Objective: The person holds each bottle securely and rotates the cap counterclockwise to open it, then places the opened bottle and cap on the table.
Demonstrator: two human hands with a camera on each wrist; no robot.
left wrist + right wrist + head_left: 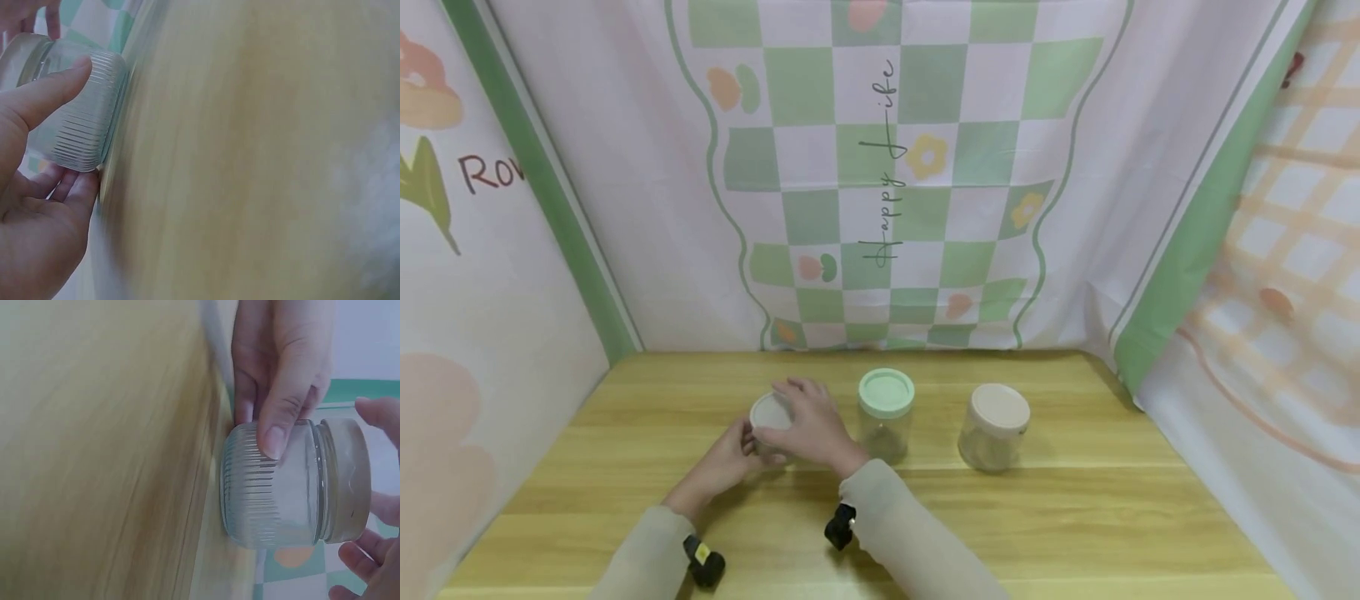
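A clear glass jar point(269, 487) with ribbed lower sides stands on the table under a whitish lid point(772, 411). My left hand point(727, 461) holds it low, its thumb point(56, 90) along the glass and its fingers bent near the base. From above, my right hand point(812, 423) spans the lid, thumb at the near edge and fingers bent round the far edge. In the right wrist view the lid point(347, 481) sits level on the jar's neck. How firmly the right fingertips press on the rim cannot be told.
A jar with a mint-green lid point(886, 393) stands just right of my right hand. Farther right is a jar with a pale pink lid point(1000, 408). Both are on the wooden table point(1075, 517), with a printed curtain point(925, 167) behind its far edge.
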